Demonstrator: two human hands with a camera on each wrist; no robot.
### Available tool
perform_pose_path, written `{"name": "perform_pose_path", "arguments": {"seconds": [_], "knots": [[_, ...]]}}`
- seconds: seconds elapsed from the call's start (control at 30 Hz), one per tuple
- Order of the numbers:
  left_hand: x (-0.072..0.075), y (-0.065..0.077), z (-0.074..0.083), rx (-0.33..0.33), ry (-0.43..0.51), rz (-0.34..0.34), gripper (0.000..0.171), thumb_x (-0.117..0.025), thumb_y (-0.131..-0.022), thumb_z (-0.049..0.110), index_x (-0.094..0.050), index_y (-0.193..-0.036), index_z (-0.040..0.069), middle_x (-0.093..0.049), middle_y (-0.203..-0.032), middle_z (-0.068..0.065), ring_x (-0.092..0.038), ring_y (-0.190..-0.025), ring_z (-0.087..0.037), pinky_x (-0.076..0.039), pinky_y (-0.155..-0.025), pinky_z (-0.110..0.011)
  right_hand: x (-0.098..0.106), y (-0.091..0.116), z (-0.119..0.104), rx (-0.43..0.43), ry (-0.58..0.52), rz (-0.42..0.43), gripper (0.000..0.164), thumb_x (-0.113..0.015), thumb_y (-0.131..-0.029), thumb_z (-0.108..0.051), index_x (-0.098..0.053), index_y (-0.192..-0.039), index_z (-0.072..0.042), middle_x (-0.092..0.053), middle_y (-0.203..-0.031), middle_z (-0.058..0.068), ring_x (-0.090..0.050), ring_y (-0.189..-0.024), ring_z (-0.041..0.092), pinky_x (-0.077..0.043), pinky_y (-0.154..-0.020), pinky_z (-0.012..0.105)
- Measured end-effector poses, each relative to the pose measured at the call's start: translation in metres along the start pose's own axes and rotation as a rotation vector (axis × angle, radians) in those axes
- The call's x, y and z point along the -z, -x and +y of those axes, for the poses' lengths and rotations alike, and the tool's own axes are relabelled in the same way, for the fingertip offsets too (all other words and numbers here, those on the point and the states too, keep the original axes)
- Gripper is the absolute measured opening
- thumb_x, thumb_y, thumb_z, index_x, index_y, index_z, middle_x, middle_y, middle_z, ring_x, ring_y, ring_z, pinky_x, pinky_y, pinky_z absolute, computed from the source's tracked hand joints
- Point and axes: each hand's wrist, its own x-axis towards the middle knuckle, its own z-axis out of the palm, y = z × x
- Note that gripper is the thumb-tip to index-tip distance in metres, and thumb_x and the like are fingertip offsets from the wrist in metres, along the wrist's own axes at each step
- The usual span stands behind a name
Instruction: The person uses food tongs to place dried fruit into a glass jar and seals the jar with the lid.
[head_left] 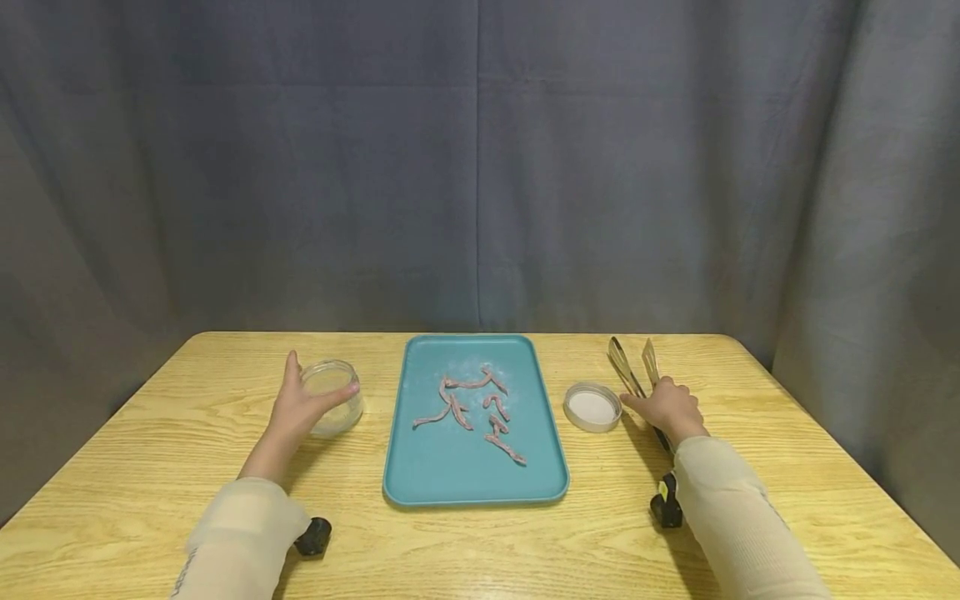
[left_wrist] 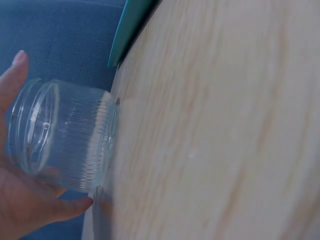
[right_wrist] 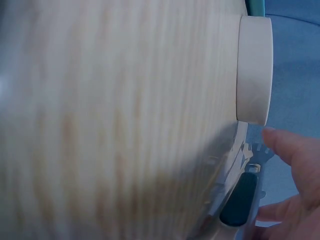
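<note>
A clear glass jar [head_left: 330, 402] with no lid on stands on the table, left of the tray. My left hand [head_left: 297, 408] is around its side, thumb across the front near the rim and fingers spread beyond. In the left wrist view, the thumb's tip stands apart from the ribbed glass. My right hand [head_left: 669, 408] is over metal tongs [head_left: 627, 367] lying spread on the table. The right wrist view shows their dark handle grip [right_wrist: 239, 200] beside the fingers, with the thumb stretched toward a round whitish lid [head_left: 592, 407].
Between the hands lies a teal tray [head_left: 472, 487], bearing several thin pinkish strips [head_left: 506, 450] and a dusting of white powder. The wooden table [head_left: 135, 433] ends at a grey curtain [head_left: 375, 183] behind.
</note>
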Motion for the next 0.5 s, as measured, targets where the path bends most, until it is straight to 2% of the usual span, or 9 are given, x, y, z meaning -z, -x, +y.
{"name": "perform_pose_path", "arguments": {"seconds": [0.2,0.5], "knots": [[-0.001,-0.002,-0.007,0.013,0.025,-0.001,0.116,-0.073,-0.067,0.036,0.021,-0.134,0.019,0.000,-0.140,-0.020,-0.005,-0.124,-0.040,-0.015,-0.096,-0.053,0.001,0.001,0.002,0.003,0.017,0.015,0.066,-0.056,-0.077,-0.046,-0.047,-0.099,0.016,-0.044,-0.091,0.032,-0.041,-0.088,0.047,-0.038,-0.065,0.049],[-0.003,0.000,-0.013,0.007,0.005,0.023,0.113,-0.073,-0.067,0.035,0.011,-0.137,0.012,-0.006,-0.140,-0.021,-0.009,-0.124,-0.040,-0.020,-0.095,-0.051,-0.002,0.001,0.008,-0.007,0.004,0.006,0.060,-0.061,-0.076,-0.038,-0.047,-0.095,0.017,-0.043,-0.085,0.029,-0.043,-0.082,0.043,-0.039,-0.064,0.047]]}}
